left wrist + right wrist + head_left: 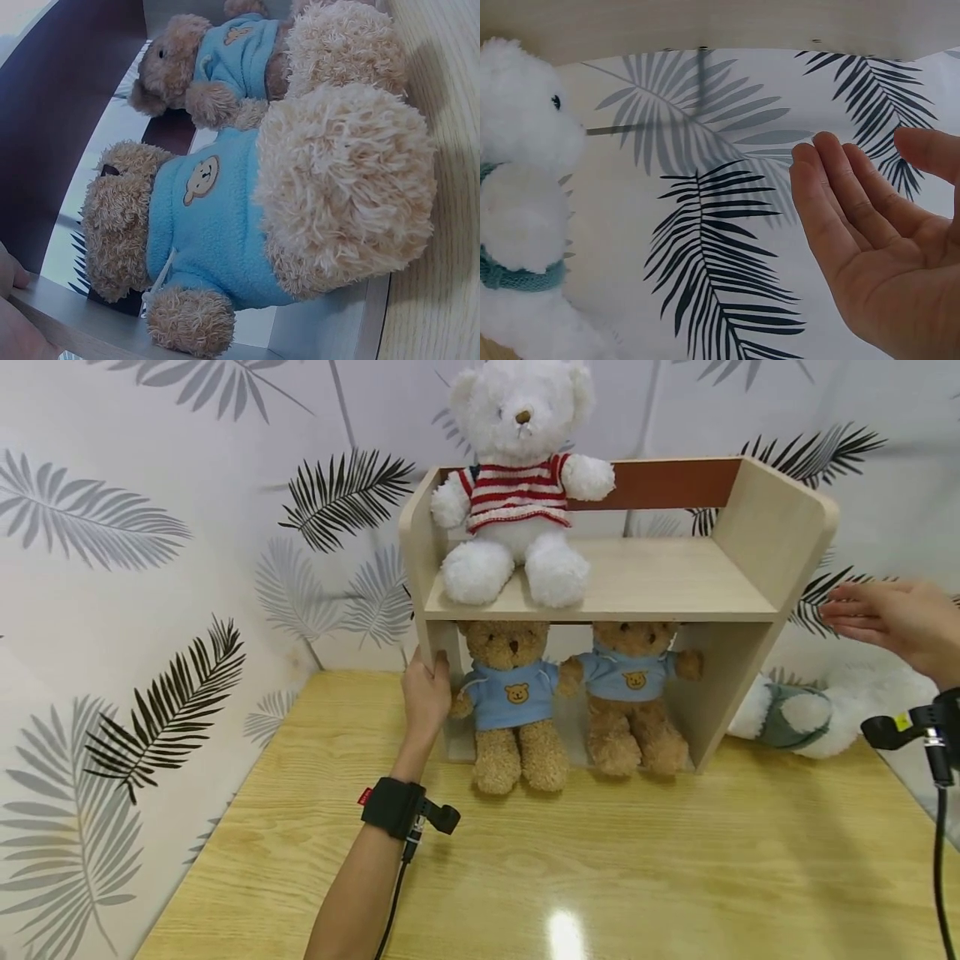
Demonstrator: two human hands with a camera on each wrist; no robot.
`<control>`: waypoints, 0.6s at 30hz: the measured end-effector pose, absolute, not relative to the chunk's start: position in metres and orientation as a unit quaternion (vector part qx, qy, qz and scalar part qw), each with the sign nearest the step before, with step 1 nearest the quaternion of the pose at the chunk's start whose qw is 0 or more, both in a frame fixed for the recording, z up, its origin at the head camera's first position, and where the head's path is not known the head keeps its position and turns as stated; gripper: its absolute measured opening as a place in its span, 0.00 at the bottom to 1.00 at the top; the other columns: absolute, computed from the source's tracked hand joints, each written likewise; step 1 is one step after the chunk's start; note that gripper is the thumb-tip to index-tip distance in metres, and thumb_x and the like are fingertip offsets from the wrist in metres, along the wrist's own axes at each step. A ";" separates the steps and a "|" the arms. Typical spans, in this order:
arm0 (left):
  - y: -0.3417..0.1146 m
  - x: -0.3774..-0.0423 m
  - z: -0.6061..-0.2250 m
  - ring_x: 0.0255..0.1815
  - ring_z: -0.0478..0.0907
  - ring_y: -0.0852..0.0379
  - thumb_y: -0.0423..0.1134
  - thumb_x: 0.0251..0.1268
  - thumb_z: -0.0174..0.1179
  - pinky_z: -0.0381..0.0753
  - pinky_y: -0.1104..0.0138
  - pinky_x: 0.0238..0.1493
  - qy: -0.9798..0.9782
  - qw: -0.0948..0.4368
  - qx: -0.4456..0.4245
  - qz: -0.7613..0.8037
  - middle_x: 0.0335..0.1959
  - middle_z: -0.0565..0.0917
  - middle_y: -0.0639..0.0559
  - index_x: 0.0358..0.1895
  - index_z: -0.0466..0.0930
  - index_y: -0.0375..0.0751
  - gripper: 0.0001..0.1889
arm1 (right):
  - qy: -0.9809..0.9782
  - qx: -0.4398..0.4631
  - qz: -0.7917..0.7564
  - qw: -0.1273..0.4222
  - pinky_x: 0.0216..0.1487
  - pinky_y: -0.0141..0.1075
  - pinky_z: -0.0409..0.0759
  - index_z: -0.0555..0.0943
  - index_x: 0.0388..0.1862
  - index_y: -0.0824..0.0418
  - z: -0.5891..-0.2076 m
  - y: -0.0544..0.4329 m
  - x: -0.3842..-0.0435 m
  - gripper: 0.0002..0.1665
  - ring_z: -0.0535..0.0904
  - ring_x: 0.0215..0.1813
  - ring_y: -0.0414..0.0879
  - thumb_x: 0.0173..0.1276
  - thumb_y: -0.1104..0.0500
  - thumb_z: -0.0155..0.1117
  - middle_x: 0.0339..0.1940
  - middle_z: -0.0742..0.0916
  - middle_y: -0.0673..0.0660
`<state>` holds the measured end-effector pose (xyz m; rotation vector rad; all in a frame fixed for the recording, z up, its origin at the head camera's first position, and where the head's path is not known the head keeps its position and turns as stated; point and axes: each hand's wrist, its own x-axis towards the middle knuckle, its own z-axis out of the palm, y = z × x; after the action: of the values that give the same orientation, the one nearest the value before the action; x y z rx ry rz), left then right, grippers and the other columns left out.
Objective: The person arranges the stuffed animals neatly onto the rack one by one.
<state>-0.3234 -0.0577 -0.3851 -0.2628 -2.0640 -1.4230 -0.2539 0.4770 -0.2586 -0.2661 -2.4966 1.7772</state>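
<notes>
My left hand (425, 695) grips the lower left side panel of a small two-tier wooden shelf (667, 572); the left wrist view catches part of this hand at the panel's edge. On the shelf's lower level, two brown teddy bears in light-blue tops, a left one (517, 706) and a right one (630, 681), sit side by side with their legs toward the front. A white teddy bear (517, 410) in a red-striped sweater sits on the upper level at the left. Off the shelf's right side, my right hand (892, 614) is raised with fingers extended, holding nothing.
A white plush bear (847, 714) in a green knit garment lies on its side on the wooden table (637, 860), right of the shelf. Leaf-patterned wall covering (187, 593) stands behind and to the left. Cables (393, 902) trail from both wrist cameras.
</notes>
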 end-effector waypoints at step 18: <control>-0.052 -0.323 -0.391 0.38 0.79 0.42 0.36 0.68 0.48 0.77 0.51 0.35 -0.781 0.297 -0.112 -0.538 0.39 0.81 0.35 0.52 0.75 0.29 0.16 | -0.916 -0.060 0.397 -0.022 0.46 0.29 0.76 0.46 0.70 0.76 -0.339 0.492 -0.266 0.47 0.58 0.65 0.69 0.72 0.37 0.31 0.66 0.58 0.80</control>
<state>-0.3226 -0.0520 -0.3908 -0.2974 -2.0750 -1.4305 -0.2655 0.4916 -0.3388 -0.1905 -2.9172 1.2632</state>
